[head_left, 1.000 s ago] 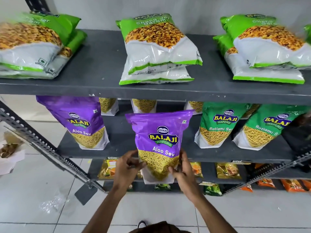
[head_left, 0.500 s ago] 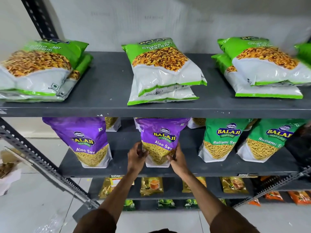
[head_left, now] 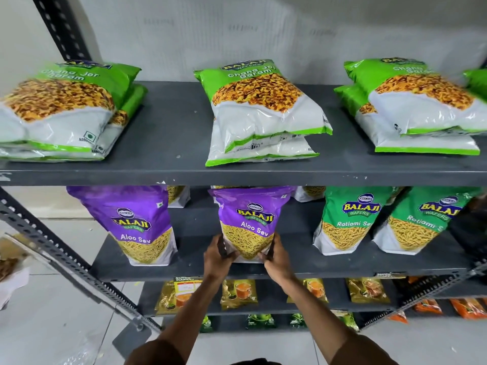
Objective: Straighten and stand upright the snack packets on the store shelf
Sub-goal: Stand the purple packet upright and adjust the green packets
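on the middle shelf (head_left: 303, 267), in the head view, a purple aloo sev packet (head_left: 250, 222) stands upright between a second aloo sev packet (head_left: 137, 225) to its left and a green ratlami sev packet (head_left: 347, 219) to its right. the left hand (head_left: 218, 255) and right hand (head_left: 275, 256) grip its lower corners, fingers wrapped round the base. the risk i see: the packet stands close to the shelf's front edge, so letting go before the base settles flat could let the top-heavy pouch tip forward off the shelf.
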A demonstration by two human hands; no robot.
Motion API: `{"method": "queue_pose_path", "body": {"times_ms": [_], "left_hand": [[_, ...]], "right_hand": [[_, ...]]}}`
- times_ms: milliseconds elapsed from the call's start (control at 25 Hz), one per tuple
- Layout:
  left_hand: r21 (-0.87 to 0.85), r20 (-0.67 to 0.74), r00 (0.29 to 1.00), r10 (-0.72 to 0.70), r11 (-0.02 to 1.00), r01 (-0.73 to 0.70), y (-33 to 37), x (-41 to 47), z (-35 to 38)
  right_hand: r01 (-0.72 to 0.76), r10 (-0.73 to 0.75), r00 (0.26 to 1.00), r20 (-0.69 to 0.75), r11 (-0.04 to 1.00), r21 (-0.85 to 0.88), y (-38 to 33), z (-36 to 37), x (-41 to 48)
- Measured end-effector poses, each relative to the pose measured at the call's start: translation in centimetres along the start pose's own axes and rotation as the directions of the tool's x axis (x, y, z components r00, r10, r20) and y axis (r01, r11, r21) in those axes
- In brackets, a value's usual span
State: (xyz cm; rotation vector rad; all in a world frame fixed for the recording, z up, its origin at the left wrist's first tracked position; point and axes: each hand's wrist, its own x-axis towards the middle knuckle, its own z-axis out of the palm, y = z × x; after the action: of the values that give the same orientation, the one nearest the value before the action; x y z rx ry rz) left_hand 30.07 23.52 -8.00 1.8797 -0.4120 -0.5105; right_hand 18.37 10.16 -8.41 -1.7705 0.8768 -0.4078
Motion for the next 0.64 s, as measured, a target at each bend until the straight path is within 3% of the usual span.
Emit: {"method": "queue_pose_path", "body": {"times_ms": [200,400,560,640], "left_hand": [[-0.036,-0.055,0.998,-0.023,0.999,0.021,-1.5,0.9,-1.9],[-0.021,-0.091,0.995,0.05,0.998,-0.052,-1.3,0.1,-2.3],[0.049,-0.385,0.89,0.243,0.969,-0.244,-0.4,-3.7,0.8],[0.078,-0.28,0.881,0.381,0.924,-0.374,1.2,-5.9,4.0]], "right_hand": [[0.017,-0.017,0.999,0.043,1.0,-0.013,-0.8,2.6,0.2],[0.086,-0.088,0.993,0.078,0.996,0.022,-0.8,2.7,-0.3],[0.236,-0.217,0.953,-0.209,0.97,0.067,0.0,-1.8,-2.4],[0.312,-0.263,0.874,-0.408,0.948,0.057,0.3,-5.6,-3.2]]}}
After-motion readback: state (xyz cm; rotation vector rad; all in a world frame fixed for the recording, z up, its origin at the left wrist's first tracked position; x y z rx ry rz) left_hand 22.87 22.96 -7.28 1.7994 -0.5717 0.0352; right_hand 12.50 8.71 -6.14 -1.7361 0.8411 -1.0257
